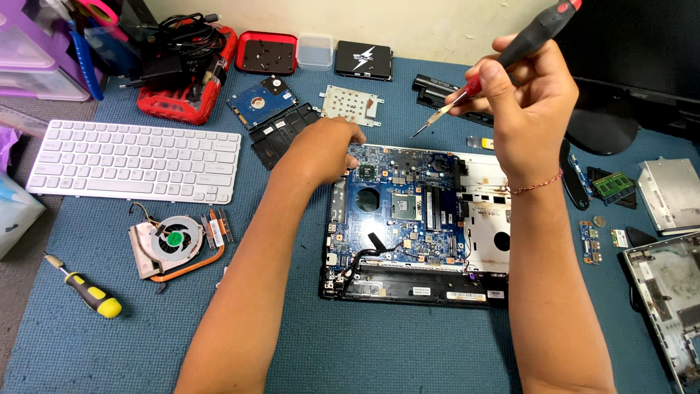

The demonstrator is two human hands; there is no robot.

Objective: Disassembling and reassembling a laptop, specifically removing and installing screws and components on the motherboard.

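An opened laptop base with a blue motherboard [408, 208] lies on the blue mat. My left hand [326, 148] rests on the board's far left corner, fingers curled down on it; whether it pinches anything is hidden. My right hand [521, 109] is raised above the board's far right side, gripping a red-and-black screwdriver [503, 62] whose tip points down-left, clear of the board.
A white keyboard [135, 160] lies at left, with a cooling fan with copper pipe [175, 244] and a yellow-handled screwdriver [87, 288] nearer me. A hard drive [261, 101], metal bracket [351, 104], red tray [267, 52] and cables sit at the back. Small boards and a metal drive [669, 193] lie right.
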